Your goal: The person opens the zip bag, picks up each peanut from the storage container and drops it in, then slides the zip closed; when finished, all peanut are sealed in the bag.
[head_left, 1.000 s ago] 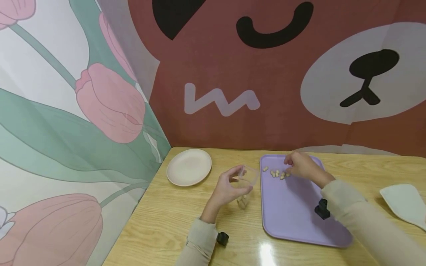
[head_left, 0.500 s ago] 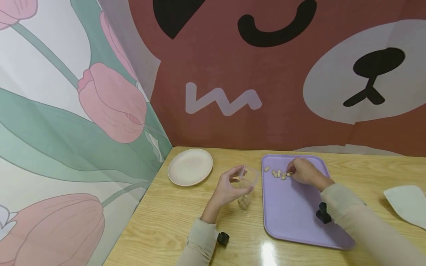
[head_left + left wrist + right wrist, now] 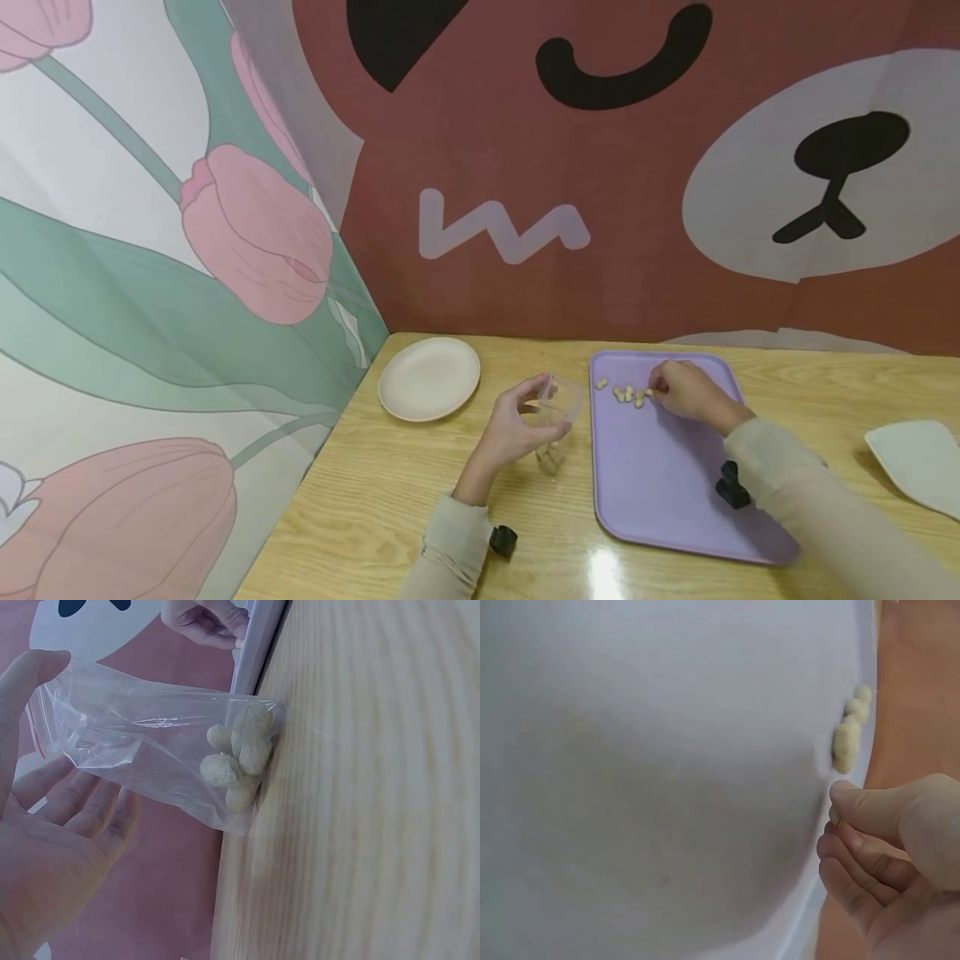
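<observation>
My left hand point(image 3: 513, 425) holds up a clear zip bag point(image 3: 142, 720) by its mouth, thumb on one side and fingers on the other. Several shelled-looking whole peanuts point(image 3: 244, 754) lie at the bottom of the bag, which reaches down to the tabletop. Over the far part of the purple tray point(image 3: 660, 492), my right hand point(image 3: 686, 390) pinches a peanut point(image 3: 834, 815) between thumb and fingers, mostly hidden by them. Just left of those fingertips, a row of several more peanuts point(image 3: 628, 394) lies on the tray.
A round cream plate point(image 3: 429, 379) stands at the back left of the wooden table point(image 3: 360, 508). To the right of the tray lies a white, scoop-like flat thing point(image 3: 918, 462), cut off by the frame. A printed cloth wall point(image 3: 510, 300) rises behind the table.
My right hand has come down to the right end of the peanut row, and its loosely spread fingers have drawn together on a peanut. The left hand and bag have stayed nearly still.
</observation>
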Demonstrator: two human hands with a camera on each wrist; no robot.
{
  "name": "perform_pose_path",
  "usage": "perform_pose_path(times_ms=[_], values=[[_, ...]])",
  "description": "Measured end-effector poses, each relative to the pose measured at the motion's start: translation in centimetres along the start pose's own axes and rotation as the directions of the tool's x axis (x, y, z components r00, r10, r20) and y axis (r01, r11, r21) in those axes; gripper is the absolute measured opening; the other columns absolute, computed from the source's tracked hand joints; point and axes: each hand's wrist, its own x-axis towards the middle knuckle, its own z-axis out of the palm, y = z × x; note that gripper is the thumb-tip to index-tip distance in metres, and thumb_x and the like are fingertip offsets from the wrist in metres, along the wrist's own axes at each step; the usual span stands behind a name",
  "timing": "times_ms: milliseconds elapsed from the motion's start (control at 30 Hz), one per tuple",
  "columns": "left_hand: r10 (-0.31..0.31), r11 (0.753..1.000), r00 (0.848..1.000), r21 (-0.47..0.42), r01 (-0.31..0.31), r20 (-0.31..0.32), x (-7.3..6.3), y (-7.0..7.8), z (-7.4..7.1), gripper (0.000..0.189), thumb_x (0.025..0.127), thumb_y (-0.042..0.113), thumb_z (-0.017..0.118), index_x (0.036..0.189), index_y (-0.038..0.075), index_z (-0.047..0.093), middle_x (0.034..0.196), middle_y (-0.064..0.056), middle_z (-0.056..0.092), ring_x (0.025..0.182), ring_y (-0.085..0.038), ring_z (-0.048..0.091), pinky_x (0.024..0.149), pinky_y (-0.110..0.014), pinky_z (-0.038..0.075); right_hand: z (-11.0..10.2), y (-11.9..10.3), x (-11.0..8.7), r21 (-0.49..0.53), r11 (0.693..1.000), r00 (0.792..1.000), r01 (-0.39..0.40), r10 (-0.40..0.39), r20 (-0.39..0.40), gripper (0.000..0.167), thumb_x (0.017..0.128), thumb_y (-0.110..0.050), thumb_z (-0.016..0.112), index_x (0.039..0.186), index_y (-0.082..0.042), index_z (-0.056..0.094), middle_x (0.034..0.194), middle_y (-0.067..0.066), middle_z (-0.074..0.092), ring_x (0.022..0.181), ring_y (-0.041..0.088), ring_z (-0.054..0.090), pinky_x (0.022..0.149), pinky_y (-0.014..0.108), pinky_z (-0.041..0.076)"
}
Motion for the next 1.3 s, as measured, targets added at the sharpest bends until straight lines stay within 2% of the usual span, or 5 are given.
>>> perform_pose_path(times_ms=[200, 433, 667, 1067, 1300], values=[[0.001, 1.0, 1.0, -0.015, -0.001, 0.0, 0.0, 0.0, 0.2, 0.07, 0.081, 0.017, 0.081, 0.142, 0.001, 0.051, 0.123, -0.006, 0.065, 0.119, -0.037, 0.056, 0.093, -0.052, 0.048, -2.2, -2.5, 0.4, -0.011, 0.999, 0.997, 0.053, -0.053, -0.049, 0.004, 0.083, 0.002, 0.073, 0.087, 0.005, 0.072, 0.082, 0.012, 0.07, 0.079, 0.029, 0.067, 0.071, 0.048, 0.055], [-0.003, 1.0, 1.0, -0.003, 0.003, -0.002, 0.1, -0.1, 0.2, 0.069, 0.08, 0.017, 0.082, 0.141, 0.002, 0.052, 0.122, -0.004, 0.066, 0.118, -0.038, 0.056, 0.092, -0.047, 0.05, -4.5, -8.7, 1.0, -0.018, 0.986, 0.98, 0.167, -0.168, -0.109, 0.009, 0.086, 0.0, 0.074, 0.093, 0.005, 0.074, 0.084, 0.008, 0.066, 0.078, 0.023, 0.065, 0.068, 0.04, 0.056], [0.003, 1.0, 1.0, 0.005, -0.003, 0.018, 0.2, 0.0, 0.1, 0.072, 0.081, 0.022, 0.081, 0.143, 0.0, 0.05, 0.125, -0.004, 0.065, 0.119, -0.035, 0.057, 0.092, -0.052, 0.049, -4.7, -13.7, 0.9, 0.011, 0.96, 0.954, 0.281, -0.278, -0.107, 0.008, 0.087, -0.002, 0.075, 0.095, -0.001, 0.075, 0.082, 0.001, 0.062, 0.075, 0.015, 0.061, 0.065, 0.031, 0.054], [0.001, 1.0, 1.0, 0.007, -0.001, 0.019, 0.2, 0.1, 0.1, 0.069, 0.082, 0.023, 0.08, 0.143, 0.006, 0.051, 0.13, -0.007, 0.062, 0.119, -0.028, 0.056, 0.093, -0.055, 0.049, -3.3, -15.5, 0.9, 0.027, 0.946, 0.942, 0.322, -0.317, -0.112, 0.007, 0.085, -0.004, 0.077, 0.093, -0.003, 0.075, 0.083, -0.001, 0.065, 0.076, 0.013, 0.061, 0.067, 0.03, 0.054], [-0.012, 1.0, 1.0, 0.012, 0.012, 0.007, 0.1, 0.2, -0.1, 0.071, 0.081, 0.024, 0.081, 0.143, 0.007, 0.052, 0.132, -0.001, 0.06, 0.118, -0.019, 0.056, 0.093, -0.054, 0.049, -3.0, -15.9, 0.9, 0.042, 0.948, 0.946, 0.315, -0.31, -0.095, 0.01, 0.085, -0.007, 0.079, 0.095, -0.003, 0.076, 0.085, 0.0, 0.066, 0.076, 0.013, 0.06, 0.067, 0.03, 0.053]])
